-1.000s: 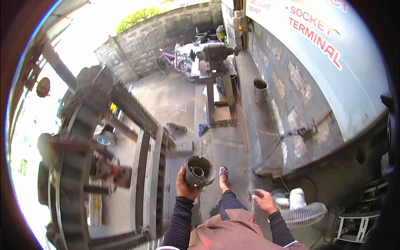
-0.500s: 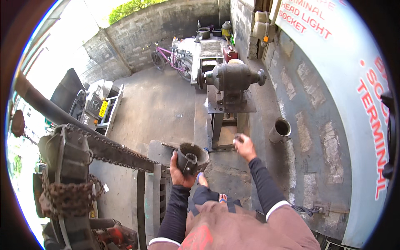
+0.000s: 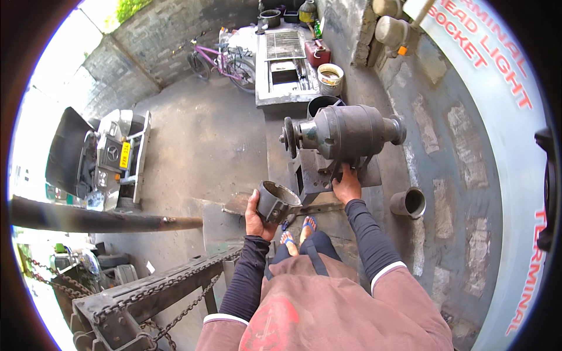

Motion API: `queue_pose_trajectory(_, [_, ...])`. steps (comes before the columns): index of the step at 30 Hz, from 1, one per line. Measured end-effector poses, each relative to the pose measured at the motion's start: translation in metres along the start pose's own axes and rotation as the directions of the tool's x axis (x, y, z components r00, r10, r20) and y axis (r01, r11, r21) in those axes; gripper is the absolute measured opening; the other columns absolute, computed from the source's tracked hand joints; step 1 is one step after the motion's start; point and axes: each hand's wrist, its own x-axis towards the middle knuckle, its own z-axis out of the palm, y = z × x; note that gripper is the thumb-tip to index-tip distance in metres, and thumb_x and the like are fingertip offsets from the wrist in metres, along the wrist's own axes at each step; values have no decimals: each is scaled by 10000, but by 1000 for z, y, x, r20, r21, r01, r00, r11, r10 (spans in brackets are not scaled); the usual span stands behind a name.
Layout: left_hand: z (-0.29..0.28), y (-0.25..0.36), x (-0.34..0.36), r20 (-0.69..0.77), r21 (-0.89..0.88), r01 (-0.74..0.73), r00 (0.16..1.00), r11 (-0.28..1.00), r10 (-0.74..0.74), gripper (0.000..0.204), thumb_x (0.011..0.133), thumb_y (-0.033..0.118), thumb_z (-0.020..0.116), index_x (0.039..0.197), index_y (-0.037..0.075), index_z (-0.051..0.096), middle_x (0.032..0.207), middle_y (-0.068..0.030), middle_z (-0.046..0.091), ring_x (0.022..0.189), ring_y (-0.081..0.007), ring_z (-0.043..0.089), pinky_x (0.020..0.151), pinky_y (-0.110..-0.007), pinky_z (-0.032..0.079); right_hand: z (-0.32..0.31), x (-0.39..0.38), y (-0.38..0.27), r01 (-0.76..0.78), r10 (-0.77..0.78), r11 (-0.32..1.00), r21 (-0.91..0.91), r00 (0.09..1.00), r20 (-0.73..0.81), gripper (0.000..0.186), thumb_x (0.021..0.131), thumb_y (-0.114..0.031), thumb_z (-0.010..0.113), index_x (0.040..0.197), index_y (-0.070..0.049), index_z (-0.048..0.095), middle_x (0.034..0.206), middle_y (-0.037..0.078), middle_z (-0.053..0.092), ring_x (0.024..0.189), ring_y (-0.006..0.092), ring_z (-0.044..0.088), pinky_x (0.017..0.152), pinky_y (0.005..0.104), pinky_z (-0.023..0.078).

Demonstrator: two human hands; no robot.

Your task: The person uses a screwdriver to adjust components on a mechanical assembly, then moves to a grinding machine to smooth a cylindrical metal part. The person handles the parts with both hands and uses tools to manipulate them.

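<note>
My left hand is wrapped round the side of a grimy metal cylinder, hollow with its open top facing up, low at the middle of the view. My right hand reaches into the base below a dark bench grinder, which has a wheel on its left end and stands on a metal stand. The fingertips of that hand are hidden by the grinder's base, so I cannot tell what they hold.
A chain-hung steel frame and horizontal pipe are at left. Behind them stand a vehicle front and pink bicycle. A bench, bucket, standing metal tube and signboard are around the grinder.
I have stepped toward the grinder, which now looks nearer and larger. My right hand has moved forward into its base. The cylinder remains in my left hand.
</note>
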Motion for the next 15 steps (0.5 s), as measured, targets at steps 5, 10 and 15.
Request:
queue_pose_trajectory(5, [-7, 9, 34, 50, -103, 25, 999, 994, -20, 505, 969, 504, 672, 1254, 87, 679, 1170, -84, 743, 1049, -270, 717, 959, -467, 574, -5, 4, 14, 97, -98, 993, -66, 995, -13, 587, 825, -186, 744, 1372, -113, 545, 1351, 288, 568, 1206, 499, 582, 973, 535, 526])
queue_pose_trajectory(10, [6, 17, 46, -33, -111, 46, 998, 993, -50, 513, 979, 499, 673, 1281, 86, 659, 1196, -85, 730, 1100, -274, 695, 993, -483, 552, -19, -33, -14, -24, 22, 993, 113, 1000, 13, 643, 899, -274, 753, 1452, -60, 502, 1347, 219, 613, 1217, 381, 618, 1005, 461, 516])
queue_pose_trajectory(15, [-3, 12, 73, 25, -69, 127, 992, 989, -126, 505, 979, 499, 694, 1312, 126, 617, 1240, -49, 697, 1144, -241, 668, 1013, -462, 540, 38, -69, -68, -387, -143, 250, 888, 892, 429, 844, 902, -532, 777, 1469, 13, 472, 1447, 96, 575, 1320, 230, 548, 1131, 405, 424])
